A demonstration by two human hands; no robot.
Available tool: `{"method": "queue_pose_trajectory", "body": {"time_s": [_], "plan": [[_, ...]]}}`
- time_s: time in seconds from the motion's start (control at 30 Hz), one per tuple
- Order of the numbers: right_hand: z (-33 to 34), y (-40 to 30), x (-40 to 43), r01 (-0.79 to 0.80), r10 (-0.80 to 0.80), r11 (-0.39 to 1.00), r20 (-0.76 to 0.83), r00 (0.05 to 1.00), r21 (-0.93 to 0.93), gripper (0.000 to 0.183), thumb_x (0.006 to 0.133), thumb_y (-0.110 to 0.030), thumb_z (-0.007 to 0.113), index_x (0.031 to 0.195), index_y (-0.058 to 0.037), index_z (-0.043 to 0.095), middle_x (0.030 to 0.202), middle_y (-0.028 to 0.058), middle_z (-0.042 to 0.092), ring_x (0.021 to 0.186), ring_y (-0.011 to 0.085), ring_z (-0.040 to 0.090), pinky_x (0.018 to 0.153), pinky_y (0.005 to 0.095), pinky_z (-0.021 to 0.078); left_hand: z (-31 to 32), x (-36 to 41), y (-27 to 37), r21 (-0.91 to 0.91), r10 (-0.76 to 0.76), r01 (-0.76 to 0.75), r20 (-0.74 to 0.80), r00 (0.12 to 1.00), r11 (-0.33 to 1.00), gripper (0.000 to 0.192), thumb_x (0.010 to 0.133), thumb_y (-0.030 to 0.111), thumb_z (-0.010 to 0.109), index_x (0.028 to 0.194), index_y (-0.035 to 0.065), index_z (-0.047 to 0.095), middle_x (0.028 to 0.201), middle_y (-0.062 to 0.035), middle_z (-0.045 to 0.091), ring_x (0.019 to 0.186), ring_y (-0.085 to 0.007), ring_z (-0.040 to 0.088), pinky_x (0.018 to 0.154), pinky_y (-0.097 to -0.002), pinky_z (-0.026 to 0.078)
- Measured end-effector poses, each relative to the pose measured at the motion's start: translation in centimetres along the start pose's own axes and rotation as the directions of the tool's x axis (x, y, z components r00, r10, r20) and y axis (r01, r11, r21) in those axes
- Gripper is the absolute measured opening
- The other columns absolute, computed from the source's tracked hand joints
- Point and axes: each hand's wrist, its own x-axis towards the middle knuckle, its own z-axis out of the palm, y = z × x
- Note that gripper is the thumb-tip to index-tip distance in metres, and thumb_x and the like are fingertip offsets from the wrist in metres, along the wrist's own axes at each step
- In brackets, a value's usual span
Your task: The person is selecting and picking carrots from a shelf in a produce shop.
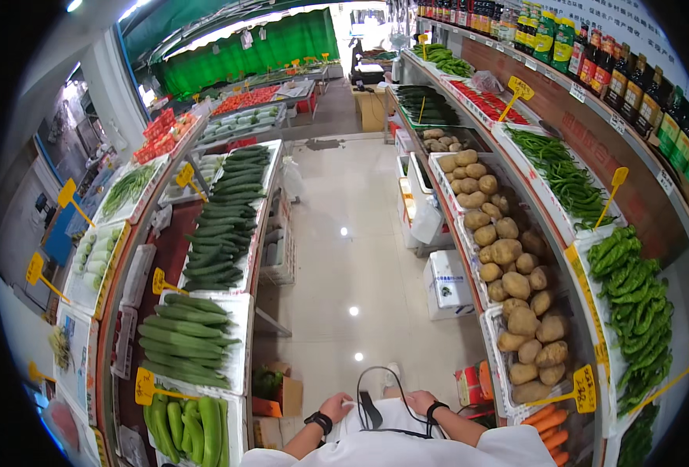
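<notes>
My left hand (335,407) is at the bottom of the view, a dark watch-like band on its wrist. Its curled fingers meet the edge of my white shirt (379,446); whether they pinch the cloth is unclear. On the other side, my right hand (420,401) is also at the shirt's edge with bent fingers, and a black band circles that wrist. Between the hands, a small black device (370,410) hangs against the shirt. A black cable (373,369) loops around it. No separate object shows in either hand.
A tiled aisle (344,262) runs ahead. To the left stand trays of cucumbers (227,210), loofah gourds (187,338) and long green gourds (195,429). Potatoes (516,286), carrots (548,432) and green peppers (636,309) line the right. Foam boxes (449,286) and cartons (290,394) sit under the racks.
</notes>
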Motion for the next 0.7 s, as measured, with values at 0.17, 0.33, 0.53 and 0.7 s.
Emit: {"method": "queue_pose_trajectory", "body": {"time_s": [0.17,0.33,0.53,0.7], "plan": [[-2.9,4.2,5.6,0.027,-0.043,0.983,0.085,0.995,0.181,0.045,0.092,-0.053,0.055,0.115,-0.0165,0.069,0.105,0.0216,0.069,0.101,0.0378,0.065,0.089,0.0395,0.0502,-0.1,3.2,-3.3,0.031,0.017,-0.027,0.273,0.962,0.999,0.038,0.086,0.038,0.068,0.107,0.0068,0.066,0.089,-0.0153,0.069,0.086,-0.0286,0.066,0.078,-0.0372,0.052],[-5.8,6.6,8.8,-0.018,-0.018,0.975,0.163,0.987,0.222,0.048,0.09,-0.049,0.063,0.113,-0.0072,0.069,0.102,0.0176,0.071,0.096,0.025,0.067,0.088,0.0353,0.0501,-6.8,5.9,-0.4,0.062,-0.138,0.126,0.267,0.954,0.99,0.045,0.086,0.047,0.067,0.092,0.0027,0.071,0.085,-0.0169,0.07,0.081,-0.0295,0.067,0.071,-0.0389,0.051],[-11.7,4.0,10.8,0.124,-0.176,0.951,0.164,0.971,0.283,0.039,0.092,-0.043,0.061,0.099,-0.0048,0.069,0.087,0.0122,0.07,0.083,0.0194,0.066,0.079,0.0314,0.052,-10.6,8.7,3.9,0.16,-0.237,0.254,-0.114,0.965,0.954,0.045,0.086,0.046,0.066,0.09,0.0004,0.068,0.081,-0.0191,0.068,0.076,-0.033,0.066,0.07,-0.0425,0.05],[-10.1,10.1,13.3,-0.095,0.004,0.89,0.202,0.979,0.446,0.041,0.087,-0.042,0.065,0.1,-0.0034,0.068,0.093,0.0122,0.071,0.086,0.0207,0.067,0.078,0.0336,0.0528,-10.8,7.0,-4.8,-0.114,-0.369,0.379,0.105,0.924,0.918,0.055,0.086,0.056,0.063,0.092,0.0015,0.07,0.082,-0.0136,0.068,0.077,-0.0213,0.063,0.072,-0.0358,0.049]]}}
